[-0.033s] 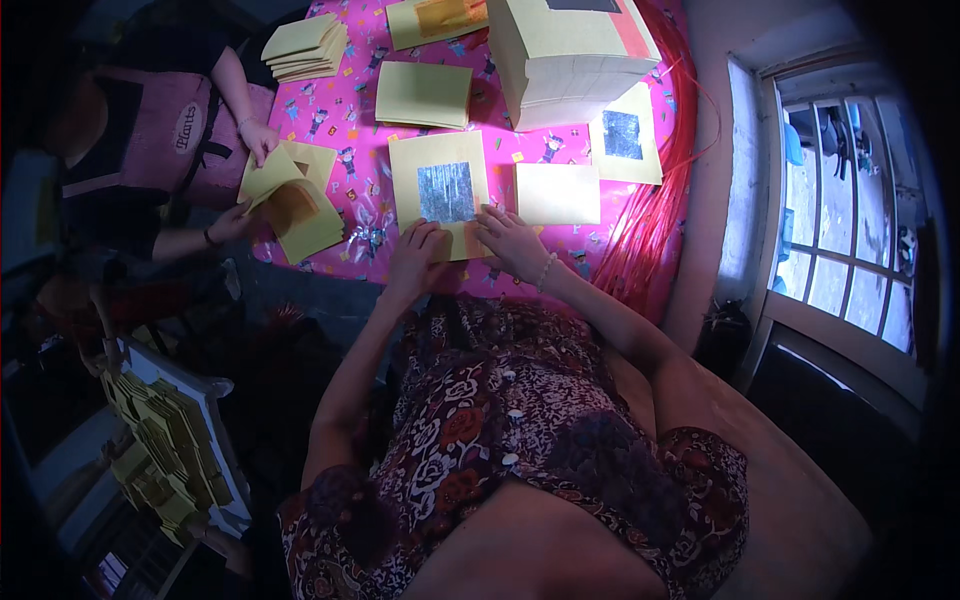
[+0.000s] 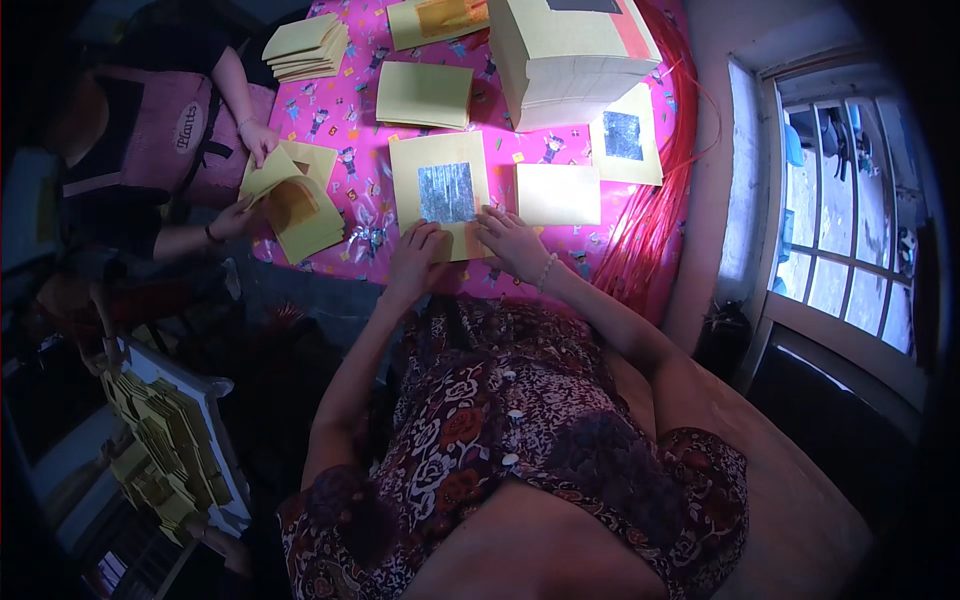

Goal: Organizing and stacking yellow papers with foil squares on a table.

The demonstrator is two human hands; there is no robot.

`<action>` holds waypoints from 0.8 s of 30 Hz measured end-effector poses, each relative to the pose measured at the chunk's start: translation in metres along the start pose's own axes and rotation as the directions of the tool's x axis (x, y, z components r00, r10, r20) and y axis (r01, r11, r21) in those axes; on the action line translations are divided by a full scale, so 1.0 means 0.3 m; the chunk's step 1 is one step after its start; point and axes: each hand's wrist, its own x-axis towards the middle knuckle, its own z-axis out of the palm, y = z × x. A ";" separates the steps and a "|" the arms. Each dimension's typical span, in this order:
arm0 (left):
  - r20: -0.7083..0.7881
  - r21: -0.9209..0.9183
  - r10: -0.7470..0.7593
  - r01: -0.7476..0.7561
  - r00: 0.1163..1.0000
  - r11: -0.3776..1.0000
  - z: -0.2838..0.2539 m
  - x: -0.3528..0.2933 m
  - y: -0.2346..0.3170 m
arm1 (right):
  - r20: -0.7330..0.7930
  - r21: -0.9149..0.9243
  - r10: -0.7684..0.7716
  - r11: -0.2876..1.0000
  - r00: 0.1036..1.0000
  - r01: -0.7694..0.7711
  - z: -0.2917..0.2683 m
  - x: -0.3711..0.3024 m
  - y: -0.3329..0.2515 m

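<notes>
Flat in front of me on the pink patterned tablecloth [image 2: 370,180] lies a yellow paper sheet [image 2: 410,160]. A silver foil square [image 2: 445,192] sits on its middle. My left hand [image 2: 413,262] is at the sheet's lower left, curled fingertips on top just under the foil and thumb by the bottom edge. From the right edge, my right hand [image 2: 512,246] holds the sheet with its fingers over an orange strip there. The undersides of both hands are hidden. Close to my right hand lies a folded yellow paper [image 2: 557,194].
A tall yellow paper stack [image 2: 575,85] stands behind, with folded papers [image 2: 425,95] beside it. Another foil sheet [image 2: 625,140] and red strands [image 2: 665,200] lie at right. On the left, a co-worker's hands [image 2: 245,180] hold yellow papers [image 2: 310,235]. More folded papers [image 2: 305,45] sit far left.
</notes>
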 end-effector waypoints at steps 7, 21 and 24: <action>-0.009 0.025 0.012 -0.012 1.000 1.000 -0.002 -0.004 0.010 | -0.015 0.036 -0.010 0.999 1.000 0.010 -0.003 0.003 0.007; 0.035 -0.142 -0.072 0.076 0.997 0.987 -0.041 0.017 -0.024 | 0.160 0.153 0.006 0.988 0.987 -0.031 -0.028 0.028 0.057; 0.068 -0.188 -0.074 0.086 0.995 0.978 -0.050 0.034 -0.032 | 0.091 0.154 -0.001 0.988 0.996 -0.013 -0.021 0.035 0.055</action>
